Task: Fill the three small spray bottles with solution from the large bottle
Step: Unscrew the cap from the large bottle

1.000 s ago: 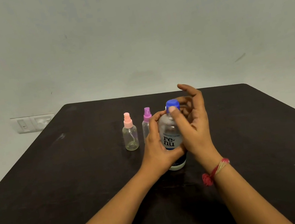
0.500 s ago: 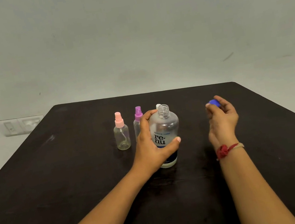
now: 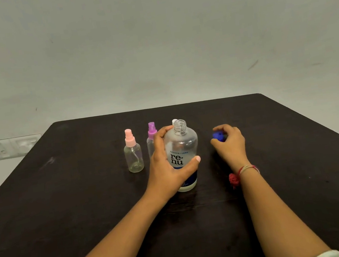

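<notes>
Big bottle [image 3: 182, 148] stands upright on the counter [image 3: 86, 198], mid-frame, neck open with no cap on. "re-nu" label faces the camera, and the body looks mostly clear.

Left hand [image 3: 165, 165]: grip wrapped round the bottle's body, thumb across the front just under the label, fingers round the far left side.

Right hand [image 3: 230, 142]: grip curled tight on the blue cap [image 3: 218, 136], held low just right of the bottle and apart from it. Can't tell if the cap touches the counter. Red wrist thread [image 3: 247, 169] on that arm.

Sprayers sit in a row behind and left of the bottle:
- pink sprayer [image 3: 132, 151]: upright, clear body, standing free left of the left hand.
- purple sprayer [image 3: 152, 135]: upright, partly hidden behind the left hand's fingers.
- third sprayer [image 3: 174, 121]: only a white top shows, behind the bottle's neck.

All three have their tops on. Switch plate [image 3: 13, 146] on the wall, far left.
</notes>
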A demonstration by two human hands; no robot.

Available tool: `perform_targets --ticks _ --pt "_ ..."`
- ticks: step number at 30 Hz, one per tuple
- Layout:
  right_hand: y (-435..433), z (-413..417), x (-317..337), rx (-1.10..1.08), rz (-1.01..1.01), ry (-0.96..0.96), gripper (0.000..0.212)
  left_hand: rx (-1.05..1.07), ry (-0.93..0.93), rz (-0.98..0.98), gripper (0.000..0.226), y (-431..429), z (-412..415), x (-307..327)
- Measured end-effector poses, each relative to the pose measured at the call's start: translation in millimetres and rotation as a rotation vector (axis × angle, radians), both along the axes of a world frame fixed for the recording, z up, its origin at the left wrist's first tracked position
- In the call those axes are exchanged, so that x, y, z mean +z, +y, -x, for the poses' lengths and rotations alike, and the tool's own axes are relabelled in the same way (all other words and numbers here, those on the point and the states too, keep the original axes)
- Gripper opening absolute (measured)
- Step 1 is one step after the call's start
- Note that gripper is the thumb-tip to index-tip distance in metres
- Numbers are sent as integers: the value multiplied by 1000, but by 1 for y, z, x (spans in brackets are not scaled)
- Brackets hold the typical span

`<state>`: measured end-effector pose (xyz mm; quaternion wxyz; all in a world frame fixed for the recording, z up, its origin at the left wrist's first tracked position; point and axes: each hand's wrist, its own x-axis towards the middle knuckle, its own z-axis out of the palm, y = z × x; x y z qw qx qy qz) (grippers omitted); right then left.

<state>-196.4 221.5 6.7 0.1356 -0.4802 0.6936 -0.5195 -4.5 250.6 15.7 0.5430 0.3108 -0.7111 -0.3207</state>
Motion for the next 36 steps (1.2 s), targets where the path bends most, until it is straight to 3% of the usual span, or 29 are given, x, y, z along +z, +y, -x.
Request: perform_targets --ticks 8,15,18,21,23,26,28,36 --pt "-4 5 -7 -55 -127 103 31 -5 6 4 73 -3 0 -3" --pt "-5 7 -9 -48 -162 94 61 -5 -6 6 74 -3 -1 -3" --pt "-4 6 0 -48 -22 -36 61 26 -42 26 74 -1 -1 -4" --pt "10 -7 27 128 256 -381 40 172 -168 95 80 1 1 -5" --pt "19 -16 43 374 295 -503 43 283 -260 132 87 3 2 -4" --pt "24 -27 51 647 245 -400 67 309 -311 127 93 7 2 -3" --pt "26 -34 50 749 209 -349 71 287 -314 118 95 10 1 -2" --pt "29 -24 48 906 -44 -236 79 197 -211 53 93 8 4 -6"
